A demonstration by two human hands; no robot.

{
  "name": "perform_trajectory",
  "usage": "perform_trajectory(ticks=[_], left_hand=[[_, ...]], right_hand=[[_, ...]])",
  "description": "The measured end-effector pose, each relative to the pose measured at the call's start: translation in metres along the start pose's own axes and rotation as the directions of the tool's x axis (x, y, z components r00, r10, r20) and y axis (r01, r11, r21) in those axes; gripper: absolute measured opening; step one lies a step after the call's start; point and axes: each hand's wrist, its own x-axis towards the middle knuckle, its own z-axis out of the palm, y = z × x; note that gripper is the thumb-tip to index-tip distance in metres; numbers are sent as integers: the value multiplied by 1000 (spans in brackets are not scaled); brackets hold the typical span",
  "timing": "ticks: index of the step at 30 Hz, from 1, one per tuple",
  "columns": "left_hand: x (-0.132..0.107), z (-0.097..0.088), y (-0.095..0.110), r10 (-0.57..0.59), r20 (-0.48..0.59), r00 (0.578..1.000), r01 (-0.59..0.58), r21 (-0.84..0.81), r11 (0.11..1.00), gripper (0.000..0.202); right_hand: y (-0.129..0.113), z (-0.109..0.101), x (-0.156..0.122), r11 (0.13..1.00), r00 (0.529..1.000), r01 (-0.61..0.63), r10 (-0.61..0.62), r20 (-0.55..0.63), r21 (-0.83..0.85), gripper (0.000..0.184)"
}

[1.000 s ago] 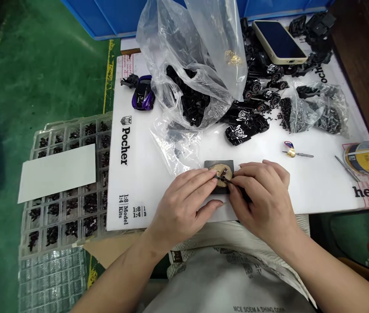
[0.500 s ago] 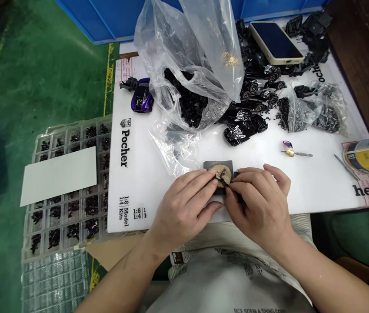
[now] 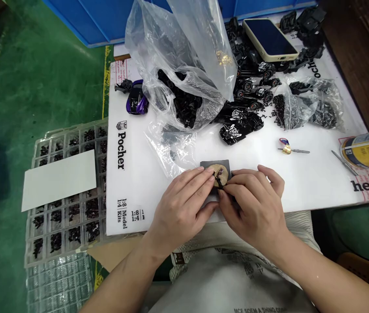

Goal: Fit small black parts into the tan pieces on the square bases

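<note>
Your left hand [image 3: 182,204] and right hand [image 3: 252,208] meet over a round tan disc [image 3: 221,176], which lies on a dark square pad [image 3: 211,165] near the front edge of a white Pocher-printed board [image 3: 145,182]. A small black part [image 3: 219,176] sits on the disc. Your left fingers [image 3: 207,172] are together, with their tips pressed against the disc's left edge. Your right fingers [image 3: 236,184] are closed in a pinch on the small black part, though they hide its lower end. Beyond your hands, a clear plastic bag [image 3: 184,56] of black pieces slumps on the board, beside black model car parts [image 3: 238,128] and a phone [image 3: 269,39]. A purple model car [image 3: 137,102] lies left of the bag. To your right are a small gold-tipped tool [image 3: 293,151], tweezers [image 3: 344,162] and a yellow can [image 3: 367,148]. To your left, a clear compartment tray [image 3: 28,234] filled with small black parts sits on the green floor [image 3: 24,65], with a white card [image 3: 58,180] lying across it.
</note>
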Motion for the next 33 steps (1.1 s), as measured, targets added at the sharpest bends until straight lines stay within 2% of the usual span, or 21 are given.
perform_trajectory(ticks=[9,13,18,20,24,28,33], left_hand=[[0,0,1,-16,18,1000,17,-26,1000,42],[1,2,1,-26,13,1000,27,-30,999,44],[3,4,0,-52,-5,999,52,-44,998,39],[4,3,0,-81,2,997,81,-47,996,36],[6,3,1,-114,-1,993,114,-60,992,32],[7,3,-5,-93,2,996,92,-82,992,33],[15,-7,-26,48,85,995,-35,-148,988,37]], right_hand=[[0,-5,0,999,999,-25,23,32,36,8],[23,-18,-1,999,999,-33,34,-5,29,7],[56,-27,-5,997,1000,-18,19,-14,81,18],[59,-25,-5,992,998,41,-46,36,120,27],[58,-22,-5,981,971,163,-178,159,104,64],[61,-28,-4,981,955,173,-190,226,92,57],[67,-42,-2,961,914,262,-276,297,86,59]])
